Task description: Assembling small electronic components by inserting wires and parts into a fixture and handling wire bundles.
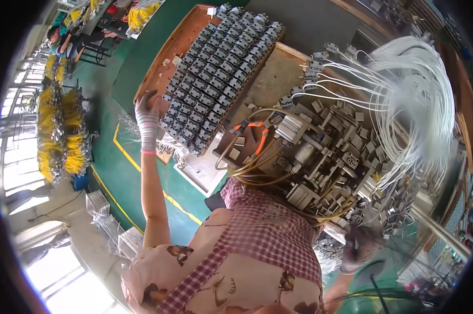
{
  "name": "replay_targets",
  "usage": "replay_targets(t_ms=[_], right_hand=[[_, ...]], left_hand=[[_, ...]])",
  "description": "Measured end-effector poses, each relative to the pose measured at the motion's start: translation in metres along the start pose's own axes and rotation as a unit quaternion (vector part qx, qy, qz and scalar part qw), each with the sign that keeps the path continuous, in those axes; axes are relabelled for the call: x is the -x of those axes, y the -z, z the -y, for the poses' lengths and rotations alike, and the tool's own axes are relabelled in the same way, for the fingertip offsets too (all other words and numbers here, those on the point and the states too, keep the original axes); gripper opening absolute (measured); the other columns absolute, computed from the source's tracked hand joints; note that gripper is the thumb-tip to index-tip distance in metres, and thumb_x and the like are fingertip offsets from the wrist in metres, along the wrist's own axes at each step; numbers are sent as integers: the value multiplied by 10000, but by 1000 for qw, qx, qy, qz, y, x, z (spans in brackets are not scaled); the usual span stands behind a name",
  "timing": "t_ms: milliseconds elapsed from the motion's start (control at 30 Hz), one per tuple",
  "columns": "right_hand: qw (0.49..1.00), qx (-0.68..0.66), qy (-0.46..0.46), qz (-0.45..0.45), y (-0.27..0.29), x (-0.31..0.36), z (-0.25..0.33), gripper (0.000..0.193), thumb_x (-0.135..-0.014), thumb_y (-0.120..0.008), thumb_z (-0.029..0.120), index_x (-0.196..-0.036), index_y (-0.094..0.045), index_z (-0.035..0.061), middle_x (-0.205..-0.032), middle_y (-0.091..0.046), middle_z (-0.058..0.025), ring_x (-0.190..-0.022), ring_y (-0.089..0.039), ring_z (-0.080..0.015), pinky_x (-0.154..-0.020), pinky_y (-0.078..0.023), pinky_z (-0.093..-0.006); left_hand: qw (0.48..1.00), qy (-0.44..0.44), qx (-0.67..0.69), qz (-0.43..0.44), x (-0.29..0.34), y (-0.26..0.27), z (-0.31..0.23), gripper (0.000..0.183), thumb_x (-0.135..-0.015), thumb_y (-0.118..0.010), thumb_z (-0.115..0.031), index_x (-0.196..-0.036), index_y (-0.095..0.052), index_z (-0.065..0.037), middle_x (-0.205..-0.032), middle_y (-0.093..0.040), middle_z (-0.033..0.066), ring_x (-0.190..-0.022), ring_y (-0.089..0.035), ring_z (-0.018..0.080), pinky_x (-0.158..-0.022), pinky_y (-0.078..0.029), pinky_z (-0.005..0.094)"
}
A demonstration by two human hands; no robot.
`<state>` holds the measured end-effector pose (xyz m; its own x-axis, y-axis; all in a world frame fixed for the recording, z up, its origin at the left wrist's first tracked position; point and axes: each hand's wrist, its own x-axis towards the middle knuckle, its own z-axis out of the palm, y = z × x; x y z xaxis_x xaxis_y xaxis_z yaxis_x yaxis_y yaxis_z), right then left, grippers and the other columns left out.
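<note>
My left hand (148, 112), in a striped glove with dark fingertips, is closed on the near left corner of a reddish-brown wooden tray (155, 68). Rows of small grey and black connector-like blocks (218, 73) fill most of that tray. My right hand (359, 248), also in a dark-palmed glove, is low at the right beside a heap of small metal pieces (398, 212). Its fingers are smeared, and whether they hold anything is hidden. Between the hands stands a metal fixture (304, 152) with cylinders and brown hoses, amid scattered metal pieces.
Orange-handled pliers (261, 141) lie left of the fixture. A thick bundle of white wires (425, 94) hangs at the right, some ending in blocks. Yellow wire bundles (51, 136) hang at the left above a green floor (108, 157). Another person (71, 44) sits far left.
</note>
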<state>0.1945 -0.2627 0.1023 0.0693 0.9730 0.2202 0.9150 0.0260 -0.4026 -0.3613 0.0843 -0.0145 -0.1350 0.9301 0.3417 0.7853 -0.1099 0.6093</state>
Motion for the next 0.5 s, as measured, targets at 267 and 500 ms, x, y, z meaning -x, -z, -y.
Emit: replay_targets(t_ms=[267,500], right_hand=[[866,-419,-217,-166,-26,-3,15,335,-774,-800,48,-871,-481,87,-866,-484,-36,-812,-482,-139,-779,-432,-258],[859,-458,-225,-37,-15,15,2,363,-752,-829,71,-901,-499,92,-875,-541,-26,-800,-535,-140,-754,-449,-257]], left_hand=[[979,67,131,138,-11,-28,122,440,-893,-694,-318,-1225,-635,-36,-1167,-657,98,-1067,-593,211,-929,-453,342],[957,112,265,44,-23,5,88,469,-904,-690,-291,-1273,-551,-38,-1087,-633,77,-936,-630,150,-804,-531,291]])
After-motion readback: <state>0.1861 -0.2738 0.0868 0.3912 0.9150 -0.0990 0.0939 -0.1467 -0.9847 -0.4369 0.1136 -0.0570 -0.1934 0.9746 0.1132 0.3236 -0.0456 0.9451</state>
